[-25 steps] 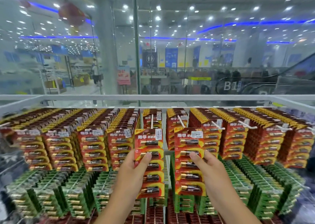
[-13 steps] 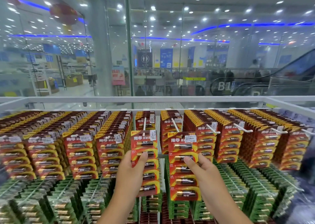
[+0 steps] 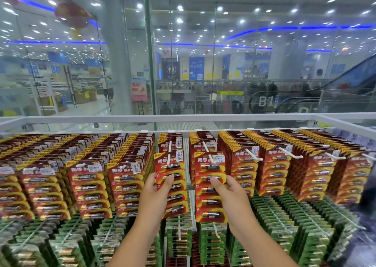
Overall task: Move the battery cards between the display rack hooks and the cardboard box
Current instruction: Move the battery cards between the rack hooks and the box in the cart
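My left hand [image 3: 155, 197] grips a red and yellow battery card [image 3: 173, 171] with the thumb on its front. A white hook [image 3: 168, 156] of the display rack passes through the card's top. My right hand [image 3: 232, 195] holds a second red battery card [image 3: 210, 202] the same way, threaded on the neighbouring white hook [image 3: 208, 155]. Both cards hang in front of shorter stacks of the same cards at the middle of the top row. No cardboard box is in view.
Full stacks of red battery cards [image 3: 87, 185] fill the hooks to the left and to the right [image 3: 278, 169]. Green battery cards [image 3: 284, 226] hang in the row below. A white rack rail [image 3: 183, 118] runs across the top, with glass panels behind it.
Both hands have pushed their cards up and back along the hooks, closer to the stacks behind. The view has tilted down slightly.
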A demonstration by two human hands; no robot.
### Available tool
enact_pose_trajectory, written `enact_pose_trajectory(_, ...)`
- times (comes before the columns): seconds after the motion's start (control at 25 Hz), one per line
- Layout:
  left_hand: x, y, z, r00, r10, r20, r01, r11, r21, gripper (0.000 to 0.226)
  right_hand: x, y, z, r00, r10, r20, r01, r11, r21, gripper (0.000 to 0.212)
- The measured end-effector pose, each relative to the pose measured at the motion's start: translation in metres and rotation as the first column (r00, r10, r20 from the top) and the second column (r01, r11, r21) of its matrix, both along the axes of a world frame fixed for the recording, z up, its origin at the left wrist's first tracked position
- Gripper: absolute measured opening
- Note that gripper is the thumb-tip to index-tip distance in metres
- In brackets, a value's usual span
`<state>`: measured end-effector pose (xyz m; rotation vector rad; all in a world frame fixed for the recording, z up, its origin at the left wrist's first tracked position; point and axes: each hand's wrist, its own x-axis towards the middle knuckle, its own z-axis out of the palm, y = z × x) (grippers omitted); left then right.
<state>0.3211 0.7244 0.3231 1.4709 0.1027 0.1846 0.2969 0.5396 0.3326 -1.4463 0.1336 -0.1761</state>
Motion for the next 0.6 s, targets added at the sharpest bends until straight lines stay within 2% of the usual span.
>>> enact_pose_trajectory(0.12,0.040,-0.003,-0.025,0.999,0.037,-0.008,-0.037,0.999,-0.005,0.087,0.032,0.007,-0.006,0.998,-0.052,0.021,0.052,0.999,0.003,0.022)
enact_pose_trajectory(0.32,0.067,-0.014,-0.006,0.996,0.057,-0.068,-0.059,0.998,-0.030,0.039,0.077,0.019,-0.015,0.991,-0.132,0.014,0.132,0.991,0.036,0.044)
enact_pose_trajectory(0.4,0.076,-0.020,0.000,0.992,0.101,-0.069,-0.103,0.994,-0.021,0.035,0.091,0.019,-0.018,0.988,-0.152,0.028,0.150,0.987,0.054,0.039)
enact_pose_trajectory(0.6,0.086,-0.025,-0.003,0.983,0.164,-0.085,-0.159,0.985,0.060,0.046,0.100,0.017,-0.020,0.985,-0.173,0.026,0.173,0.985,-0.003,0.027)
